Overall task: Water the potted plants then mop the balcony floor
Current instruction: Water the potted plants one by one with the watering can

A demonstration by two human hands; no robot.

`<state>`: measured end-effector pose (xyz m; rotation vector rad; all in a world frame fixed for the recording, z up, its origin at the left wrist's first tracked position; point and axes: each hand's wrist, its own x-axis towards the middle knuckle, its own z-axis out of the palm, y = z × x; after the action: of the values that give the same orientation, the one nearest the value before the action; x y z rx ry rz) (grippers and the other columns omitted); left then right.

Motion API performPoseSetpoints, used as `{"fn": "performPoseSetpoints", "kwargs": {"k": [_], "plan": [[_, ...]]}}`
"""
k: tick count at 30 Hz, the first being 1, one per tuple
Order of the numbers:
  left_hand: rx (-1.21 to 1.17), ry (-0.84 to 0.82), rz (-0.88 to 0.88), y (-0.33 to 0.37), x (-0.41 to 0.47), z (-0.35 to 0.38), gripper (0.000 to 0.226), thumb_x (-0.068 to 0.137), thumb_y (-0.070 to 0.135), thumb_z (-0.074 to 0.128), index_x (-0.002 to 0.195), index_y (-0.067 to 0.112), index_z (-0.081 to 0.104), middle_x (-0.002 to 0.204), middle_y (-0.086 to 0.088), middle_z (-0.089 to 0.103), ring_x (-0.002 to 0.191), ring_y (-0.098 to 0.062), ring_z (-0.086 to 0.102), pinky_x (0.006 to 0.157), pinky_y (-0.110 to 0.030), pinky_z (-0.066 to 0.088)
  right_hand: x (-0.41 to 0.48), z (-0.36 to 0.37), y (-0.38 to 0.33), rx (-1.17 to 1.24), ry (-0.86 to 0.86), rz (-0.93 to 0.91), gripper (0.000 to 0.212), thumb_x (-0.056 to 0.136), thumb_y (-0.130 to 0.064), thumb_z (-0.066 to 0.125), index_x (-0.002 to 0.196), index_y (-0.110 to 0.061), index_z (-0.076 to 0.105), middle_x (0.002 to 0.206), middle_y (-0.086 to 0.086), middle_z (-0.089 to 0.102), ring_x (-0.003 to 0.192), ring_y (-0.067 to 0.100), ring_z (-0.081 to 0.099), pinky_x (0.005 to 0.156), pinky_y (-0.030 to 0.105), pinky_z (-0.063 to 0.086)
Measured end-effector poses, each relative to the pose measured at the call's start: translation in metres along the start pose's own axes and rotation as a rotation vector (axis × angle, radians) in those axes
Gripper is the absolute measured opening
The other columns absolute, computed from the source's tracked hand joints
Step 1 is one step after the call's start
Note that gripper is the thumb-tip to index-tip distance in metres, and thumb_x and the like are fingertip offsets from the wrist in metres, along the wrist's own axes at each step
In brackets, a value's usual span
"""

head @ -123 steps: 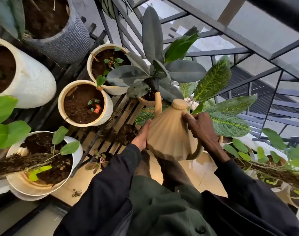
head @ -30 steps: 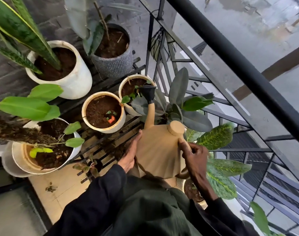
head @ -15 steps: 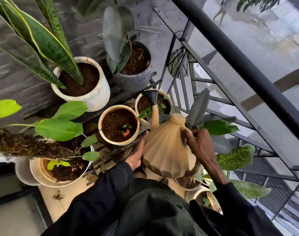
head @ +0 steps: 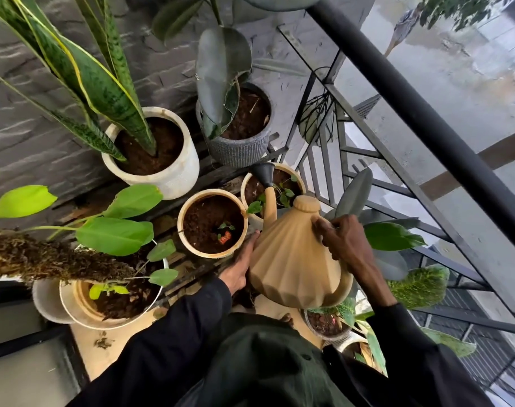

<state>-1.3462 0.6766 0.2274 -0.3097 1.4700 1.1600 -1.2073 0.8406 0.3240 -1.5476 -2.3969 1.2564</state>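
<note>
I carry a tan ribbed watering can [head: 291, 265] with both hands. My left hand [head: 238, 268] lies flat against its lower left side with straight fingers. My right hand [head: 343, 245] grips the upper right side next to the lid. The black rose on the spout [head: 264, 174] hangs over a small cream pot [head: 297, 177] with a little vine. To its left stands another cream pot [head: 188, 245] of dark soil with a tiny seedling.
A white pot with a snake plant [head: 180, 174] and a grey ribbed pot with a rubber plant [head: 238, 151] stand behind on a slatted rack. A white pot with broad green leaves [head: 74, 315] is at lower left. The black railing [head: 420, 113] runs along the right. Further pots [head: 324, 324] sit below the can.
The can has swung left and up from the rubber plant by the railing to the small cream pot. My view has shifted toward the wall, showing the snake plant and grey pot.
</note>
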Motion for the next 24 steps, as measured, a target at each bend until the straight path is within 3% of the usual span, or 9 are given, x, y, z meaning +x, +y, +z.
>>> {"fn": "performPoseSetpoints", "kwargs": {"k": [3, 7, 10, 14, 18, 21, 24], "plan": [[0.009, -0.003, 0.000, 0.0007, -0.0001, 0.0008, 0.063, 0.095, 0.062, 0.055, 0.148, 0.028, 0.050, 0.145, -0.005, 0.057, 0.131, -0.026, 0.052, 0.111, -0.041, 0.042, 0.0011, -0.0016, -0.0014, -0.005, 0.001, 0.000, 0.062, 0.103, -0.042, 0.064, 0.081, 0.016, 0.067, 0.070, 0.030, 0.070, 0.043, 0.030, 0.057, 0.044, 0.054, 0.051], [0.005, -0.003, -0.017, 0.0035, 0.0000, 0.0025, 0.063, 0.095, 0.062, 0.055, 0.147, 0.027, 0.052, 0.142, -0.008, 0.059, 0.127, -0.026, 0.055, 0.097, -0.035, 0.045, 0.0032, -0.0028, -0.0004, -0.005, 0.001, -0.003, 0.062, 0.103, -0.041, 0.063, 0.081, 0.017, 0.067, 0.069, 0.031, 0.070, 0.053, 0.045, 0.064, 0.046, 0.055, 0.052], [-0.002, -0.006, -0.028, 0.0052, -0.0005, 0.0044, 0.061, 0.097, 0.061, 0.053, 0.147, 0.027, 0.051, 0.142, -0.008, 0.060, 0.126, -0.026, 0.056, 0.092, -0.034, 0.046, 0.0049, -0.0038, 0.0000, 0.002, -0.009, -0.001, 0.062, 0.103, -0.041, 0.063, 0.082, 0.016, 0.068, 0.069, 0.030, 0.070, 0.046, 0.041, 0.061, 0.044, 0.052, 0.051], [0.004, -0.022, -0.026, 0.0047, -0.0002, 0.0062, 0.061, 0.099, 0.059, 0.051, 0.150, 0.027, 0.047, 0.146, -0.009, 0.055, 0.132, -0.027, 0.052, 0.096, -0.035, 0.043, 0.0052, -0.0062, 0.0006, 0.019, -0.017, 0.007, 0.061, 0.104, -0.040, 0.063, 0.080, 0.016, 0.067, 0.070, 0.032, 0.070, 0.042, 0.026, 0.055, 0.046, 0.038, 0.046], [-0.005, -0.022, -0.019, 0.0057, 0.0017, 0.0061, 0.061, 0.099, 0.058, 0.051, 0.150, 0.026, 0.048, 0.147, -0.009, 0.055, 0.133, -0.027, 0.051, 0.097, -0.036, 0.045, 0.0049, -0.0072, -0.0005, 0.051, -0.022, 0.005, 0.060, 0.104, -0.039, 0.063, 0.080, 0.015, 0.068, 0.071, 0.032, 0.070, 0.043, 0.025, 0.054, 0.047, 0.037, 0.046], [0.000, -0.018, -0.011, 0.0064, 0.0012, 0.0045, 0.062, 0.097, 0.060, 0.053, 0.149, 0.028, 0.049, 0.145, -0.009, 0.058, 0.127, -0.025, 0.056, 0.077, -0.028, 0.049, 0.0051, -0.0069, -0.0012, 0.063, -0.026, -0.004, 0.059, 0.105, -0.039, 0.063, 0.080, 0.015, 0.068, 0.073, 0.033, 0.069, 0.044, 0.026, 0.054, 0.047, 0.037, 0.046], [0.018, -0.020, 0.003, 0.0076, 0.0013, 0.0035, 0.062, 0.098, 0.060, 0.052, 0.150, 0.027, 0.047, 0.143, -0.009, 0.058, 0.114, -0.022, 0.058, 0.070, -0.027, 0.047, 0.0062, -0.0058, -0.0007, 0.060, -0.033, -0.005, 0.059, 0.105, -0.039, 0.063, 0.082, 0.015, 0.069, 0.073, 0.033, 0.070, 0.044, 0.026, 0.054, 0.047, 0.038, 0.047]]}}
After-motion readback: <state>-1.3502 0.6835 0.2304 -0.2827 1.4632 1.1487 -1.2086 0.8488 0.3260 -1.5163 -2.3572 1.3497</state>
